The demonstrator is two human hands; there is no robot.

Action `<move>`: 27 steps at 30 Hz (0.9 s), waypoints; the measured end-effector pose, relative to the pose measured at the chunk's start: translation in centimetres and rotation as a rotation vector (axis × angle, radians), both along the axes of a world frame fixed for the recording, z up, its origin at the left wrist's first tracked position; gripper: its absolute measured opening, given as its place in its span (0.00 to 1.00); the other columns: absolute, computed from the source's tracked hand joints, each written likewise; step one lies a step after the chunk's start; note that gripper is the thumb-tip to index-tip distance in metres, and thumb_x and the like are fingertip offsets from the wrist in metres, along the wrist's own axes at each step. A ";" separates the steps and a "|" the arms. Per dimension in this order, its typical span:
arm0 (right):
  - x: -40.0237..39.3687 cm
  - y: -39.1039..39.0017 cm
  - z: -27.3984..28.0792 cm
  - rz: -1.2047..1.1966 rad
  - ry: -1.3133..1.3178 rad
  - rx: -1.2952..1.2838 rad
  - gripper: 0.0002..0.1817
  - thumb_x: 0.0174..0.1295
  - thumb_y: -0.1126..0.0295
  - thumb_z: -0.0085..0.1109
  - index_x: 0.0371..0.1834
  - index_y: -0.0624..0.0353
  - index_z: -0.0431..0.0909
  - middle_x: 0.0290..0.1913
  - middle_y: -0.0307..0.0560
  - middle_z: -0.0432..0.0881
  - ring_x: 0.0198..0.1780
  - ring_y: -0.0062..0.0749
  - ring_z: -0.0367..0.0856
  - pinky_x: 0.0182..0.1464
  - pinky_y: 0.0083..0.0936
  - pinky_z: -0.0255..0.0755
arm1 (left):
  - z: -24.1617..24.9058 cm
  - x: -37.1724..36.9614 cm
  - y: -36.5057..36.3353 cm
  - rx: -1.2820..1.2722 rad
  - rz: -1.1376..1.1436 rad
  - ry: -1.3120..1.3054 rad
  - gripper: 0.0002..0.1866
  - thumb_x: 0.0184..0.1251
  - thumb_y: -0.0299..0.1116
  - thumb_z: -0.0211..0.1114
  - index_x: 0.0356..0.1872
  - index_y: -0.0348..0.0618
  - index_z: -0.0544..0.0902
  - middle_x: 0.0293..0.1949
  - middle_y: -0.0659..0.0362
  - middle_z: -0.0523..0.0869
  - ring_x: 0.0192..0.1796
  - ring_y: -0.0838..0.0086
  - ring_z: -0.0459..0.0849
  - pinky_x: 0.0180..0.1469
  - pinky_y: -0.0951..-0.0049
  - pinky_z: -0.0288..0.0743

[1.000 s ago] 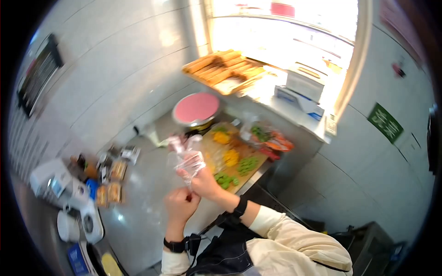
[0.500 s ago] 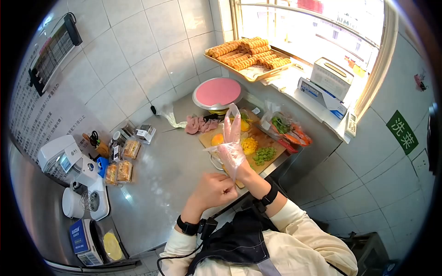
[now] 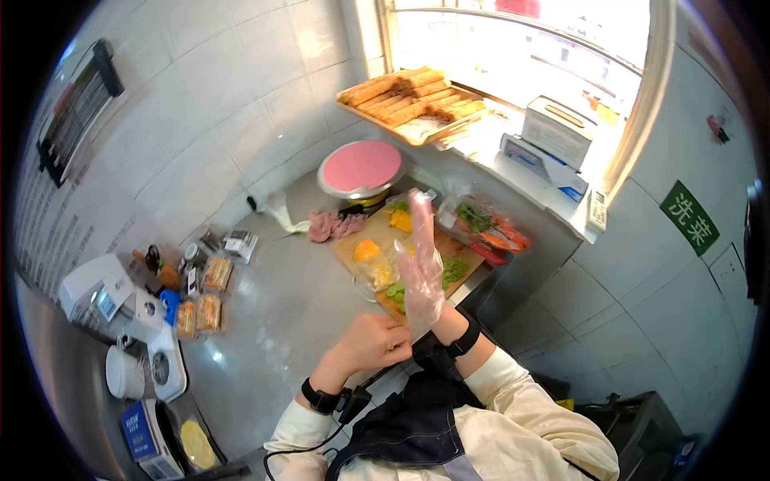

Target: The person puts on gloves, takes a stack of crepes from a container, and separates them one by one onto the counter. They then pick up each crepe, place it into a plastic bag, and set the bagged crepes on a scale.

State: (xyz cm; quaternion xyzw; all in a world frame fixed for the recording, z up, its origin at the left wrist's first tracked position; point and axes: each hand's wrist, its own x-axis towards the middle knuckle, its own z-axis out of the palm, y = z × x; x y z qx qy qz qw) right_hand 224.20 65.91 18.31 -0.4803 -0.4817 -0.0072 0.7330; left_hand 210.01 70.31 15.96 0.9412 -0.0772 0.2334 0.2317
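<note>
My right hand [image 3: 422, 276] wears a thin clear plastic glove [image 3: 417, 313], its fingers stretched out over the cutting board. My left hand [image 3: 373, 341] is bare and closed at the right wrist, pinching the glove's cuff. Beneath the right hand lies a wooden cutting board [image 3: 350, 253] with an orange-yellow round piece [image 3: 367, 250], yellow pieces [image 3: 401, 220] and chopped green pieces [image 3: 454, 271]. The gloved hand hides part of the board and the food on it.
A pink-topped turntable [image 3: 361, 168] stands behind the board, near a crumpled pink cloth [image 3: 325, 227]. Bagged vegetables [image 3: 485, 220] lie to the right. A tray of rolls [image 3: 413, 100] rests on the sill. On the left are packaged food [image 3: 210, 313] and a white stand mixer [image 3: 104, 293].
My gloved right hand has moved nearer to me and slightly right, uncovering green pieces on its left. My left hand stays at its wrist. The whole view has shifted a little.
</note>
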 end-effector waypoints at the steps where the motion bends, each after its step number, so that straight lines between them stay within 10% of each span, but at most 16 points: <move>1: 1.5 -0.3 -0.6 -0.001 -0.135 0.014 0.25 0.65 0.67 0.44 0.64 0.63 0.59 0.64 0.53 0.63 0.67 0.37 0.59 0.69 0.37 0.44 | -0.4 0.1 0.3 0.004 0.010 0.103 0.04 0.48 0.29 0.63 0.21 0.43 0.77 0.19 0.57 0.77 0.23 0.63 0.77 0.26 0.67 0.70; 3: 4.2 -2.0 -1.1 -0.164 -0.288 0.066 0.10 0.60 0.76 0.50 0.44 0.65 0.75 0.41 0.47 0.80 0.45 0.34 0.78 0.57 0.34 0.64 | 0.0 1.3 1.5 0.020 -0.026 0.207 0.04 0.51 0.32 0.63 0.26 0.44 0.81 0.25 0.57 0.82 0.28 0.64 0.81 0.31 0.67 0.75; 6: 7.1 -7.7 -2.7 -0.116 0.061 -0.055 0.06 0.60 0.79 0.48 0.34 0.66 0.77 0.29 0.47 0.77 0.27 0.27 0.75 0.30 0.21 0.69 | 3.6 3.1 3.5 -0.074 0.075 0.022 0.18 0.58 0.32 0.60 0.52 0.45 0.77 0.51 0.54 0.79 0.53 0.61 0.77 0.56 0.65 0.69; 9: 8.6 -14.7 -4.9 -0.236 0.026 -0.255 0.13 0.65 0.70 0.47 0.27 0.62 0.79 0.19 0.40 0.75 0.20 0.24 0.73 0.25 0.20 0.68 | 10.3 7.8 4.9 -0.041 0.057 -0.113 0.26 0.61 0.31 0.57 0.62 0.42 0.67 0.62 0.49 0.69 0.65 0.58 0.65 0.66 0.65 0.57; 16: 5.6 -29.1 -18.2 -0.630 -0.073 -0.842 0.15 0.57 0.66 0.53 0.13 0.57 0.74 0.14 0.51 0.72 0.19 0.47 0.73 0.26 0.39 0.67 | 18.7 34.8 1.7 0.242 -0.183 -0.202 0.19 0.69 0.38 0.47 0.55 0.37 0.72 0.52 0.46 0.76 0.57 0.57 0.72 0.61 0.64 0.63; 23: 7.1 -36.5 -21.6 -0.862 -0.043 -0.967 0.16 0.51 0.69 0.56 0.08 0.57 0.65 0.10 0.52 0.65 0.15 0.49 0.67 0.22 0.43 0.62 | 17.9 49.0 -0.5 0.625 -0.030 0.523 0.24 0.71 0.44 0.39 0.51 0.37 0.75 0.53 0.46 0.77 0.55 0.59 0.75 0.55 0.63 0.67; 27: 8.3 -39.1 -20.5 -1.096 -0.025 -0.902 0.18 0.49 0.72 0.57 0.06 0.57 0.63 0.09 0.52 0.62 0.13 0.49 0.65 0.19 0.43 0.59 | 19.8 49.1 -3.3 0.158 0.195 0.867 0.27 0.66 0.49 0.41 0.55 0.41 0.74 0.57 0.51 0.75 0.57 0.70 0.73 0.57 0.70 0.62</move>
